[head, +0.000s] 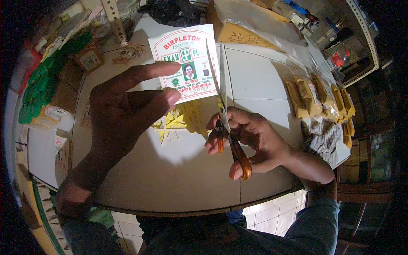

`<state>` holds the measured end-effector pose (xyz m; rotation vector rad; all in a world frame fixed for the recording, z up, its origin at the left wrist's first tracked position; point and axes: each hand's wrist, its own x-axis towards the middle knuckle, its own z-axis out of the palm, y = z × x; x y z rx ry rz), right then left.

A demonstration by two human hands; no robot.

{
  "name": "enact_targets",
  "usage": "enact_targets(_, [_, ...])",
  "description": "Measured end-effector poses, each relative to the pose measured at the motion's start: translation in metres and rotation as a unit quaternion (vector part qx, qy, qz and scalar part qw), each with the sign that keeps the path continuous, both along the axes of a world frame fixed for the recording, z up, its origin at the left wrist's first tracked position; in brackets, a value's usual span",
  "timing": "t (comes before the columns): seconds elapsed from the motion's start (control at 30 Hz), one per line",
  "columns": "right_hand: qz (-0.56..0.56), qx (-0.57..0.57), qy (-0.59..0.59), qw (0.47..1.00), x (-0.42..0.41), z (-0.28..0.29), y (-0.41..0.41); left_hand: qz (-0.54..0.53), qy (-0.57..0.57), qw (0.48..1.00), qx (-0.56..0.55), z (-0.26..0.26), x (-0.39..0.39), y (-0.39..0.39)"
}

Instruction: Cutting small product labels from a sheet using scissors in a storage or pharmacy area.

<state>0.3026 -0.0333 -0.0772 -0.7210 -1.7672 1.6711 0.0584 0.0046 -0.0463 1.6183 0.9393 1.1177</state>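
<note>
My left hand (134, 83) pinches a printed paper label (191, 41) by its left side, between thumb and fingers. The label has an arched red border, a small portrait and writing. My right hand (251, 137) holds scissors (223, 111) with amber-brown handles, thumb and fingers at the loops. The blades point away from me and stand parted at the label's right edge, one in front of the paper and the other just beside it. Below the label, yellow and white paper offcuts (175, 122) lie in a heap on the white tiled table (261, 83).
Green-topped packets (41, 95) stand at the left, near a stack of labels (62, 149) and a fan of loose labels (129, 53). Packets of yellow-brown powder (309, 98) and a striped cloth (322, 137) lie right. A brown envelope (245, 35) and black plastic bag (172, 12) lie behind.
</note>
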Motion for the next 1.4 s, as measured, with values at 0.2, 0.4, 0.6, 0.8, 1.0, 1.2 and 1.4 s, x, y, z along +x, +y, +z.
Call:
enact_targets(0.2, [-0.005, -0.002, -0.011, 1.0, -0.0003, 0.0011, 0.0001, -0.008, -0.013, 1.0, 0.013, -0.0013, -0.0003, 0.0015])
enact_targets(0.4, [-0.023, 0.004, -0.05, 0.998, -0.0009, 0.0042, -0.0017, -0.012, -0.017, 1.0, 0.017, -0.0018, -0.0011, 0.002])
enact_targets(0.6, [-0.019, 0.007, -0.018, 1.0, -0.0017, 0.0022, -0.0017, -0.034, -0.022, 0.999, 0.004, -0.0018, -0.0008, 0.0011])
enact_targets(0.8, [-0.019, 0.019, -0.052, 0.998, 0.0005, 0.0025, -0.0012, -0.022, 0.009, 1.0, -0.012, 0.0004, -0.0023, -0.0003])
enact_targets(1.0, [-0.029, 0.001, -0.044, 0.999, -0.0011, 0.0038, -0.0022, -0.03, -0.028, 0.999, -0.031, -0.0022, 0.0011, -0.0016])
enact_targets(1.2, [-0.042, -0.018, -0.016, 0.999, -0.0014, 0.005, -0.0026, -0.031, -0.008, 0.998, -0.058, -0.0011, -0.0001, -0.0031])
enact_targets(1.4, [-0.042, -0.009, -0.033, 0.999, -0.0019, 0.004, -0.0021, -0.029, -0.014, 0.999, -0.038, -0.0023, 0.0007, -0.0028])
